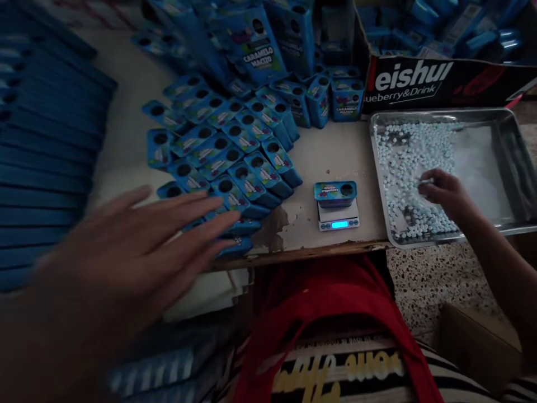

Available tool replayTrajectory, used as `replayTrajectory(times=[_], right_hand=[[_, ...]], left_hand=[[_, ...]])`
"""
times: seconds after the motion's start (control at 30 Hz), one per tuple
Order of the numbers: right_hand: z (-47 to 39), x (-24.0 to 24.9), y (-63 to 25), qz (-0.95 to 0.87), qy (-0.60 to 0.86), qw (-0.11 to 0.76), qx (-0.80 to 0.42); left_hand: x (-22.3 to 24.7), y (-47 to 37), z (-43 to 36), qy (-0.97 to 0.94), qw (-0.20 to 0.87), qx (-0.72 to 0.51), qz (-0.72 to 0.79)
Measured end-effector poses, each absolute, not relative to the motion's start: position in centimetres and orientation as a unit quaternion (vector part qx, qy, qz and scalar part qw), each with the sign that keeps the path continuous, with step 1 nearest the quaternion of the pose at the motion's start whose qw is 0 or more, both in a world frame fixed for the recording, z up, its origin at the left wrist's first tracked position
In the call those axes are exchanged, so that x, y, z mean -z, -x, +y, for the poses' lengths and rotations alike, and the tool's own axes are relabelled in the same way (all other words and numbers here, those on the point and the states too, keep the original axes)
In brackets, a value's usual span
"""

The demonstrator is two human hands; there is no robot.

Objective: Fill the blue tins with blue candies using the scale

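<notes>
Bench [352, 148] with scale, tray and blue boxes, as I see it from the worker's side. The left hand [130, 257], blurred, is spread wide with its fingers extended across the near edge of the grouped boxes [237, 134]; contact with them cannot be made out. The right hand [444, 191] is inside the metal tray [482, 148], its fingers bunched among the pale pellets [415, 151]; I cannot tell whether they close on any. The pellets cover mainly the left part of the tray. Between the grouped boxes and the tray stands a small scale [351, 211], display lit, with a single blue box [329, 192] resting on top. Behind the group, larger cartons [260, 50] read "Caramelo Macizo"; behind the tray, a black-printed cardboard box [436, 81] holds further blue packages. Below the bench edge, a red apron [335, 296] covers part of a striped garment [453, 372]
</notes>
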State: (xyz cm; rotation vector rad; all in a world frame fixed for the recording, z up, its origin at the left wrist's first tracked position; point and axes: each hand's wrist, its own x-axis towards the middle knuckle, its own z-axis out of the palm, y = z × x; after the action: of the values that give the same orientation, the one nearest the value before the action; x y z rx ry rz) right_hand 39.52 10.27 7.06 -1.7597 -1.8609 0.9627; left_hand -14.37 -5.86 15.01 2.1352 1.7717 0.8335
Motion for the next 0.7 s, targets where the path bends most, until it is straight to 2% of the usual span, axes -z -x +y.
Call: replayTrajectory(times=[0.07, 0.13, 0.2, 0.43, 0.6, 0.7], right_hand=[[10.4, -8.0, -39.2, -0.548, 0.638, 0.276, -0.465], [10.1, -8.7, -38.6, -0.488, 0.628, 0.286, -0.535], [9.5, -8.8, -38.0, -0.478, 0.617, 0.271, -0.563], [7.9, -7.5, -36.7, -0.591, 0.665, 0.218, -0.401], [9.3, -7.7, -36.8, -0.678, 0.64, 0.158, -0.324], [9.7, -8.4, -36.2, -0.766, 0.572, 0.148, -0.253]], left_hand=[[-14.1, 12.4, -5.3, -0.793, 0.061, -0.244, 0.554], [-13.2, 10.5, -4.5, -0.816, 0.031, -0.24, 0.524], [-12.1, 8.6, -3.7, -0.816, 0.043, -0.267, 0.511], [-7.4, 3.6, -2.6, -0.694, 0.21, -0.418, 0.548], [-3.5, 2.2, -1.5, -0.597, 0.296, -0.477, 0.573], [-2.0, 1.3, -0.4, -0.581, 0.31, -0.47, 0.588]])
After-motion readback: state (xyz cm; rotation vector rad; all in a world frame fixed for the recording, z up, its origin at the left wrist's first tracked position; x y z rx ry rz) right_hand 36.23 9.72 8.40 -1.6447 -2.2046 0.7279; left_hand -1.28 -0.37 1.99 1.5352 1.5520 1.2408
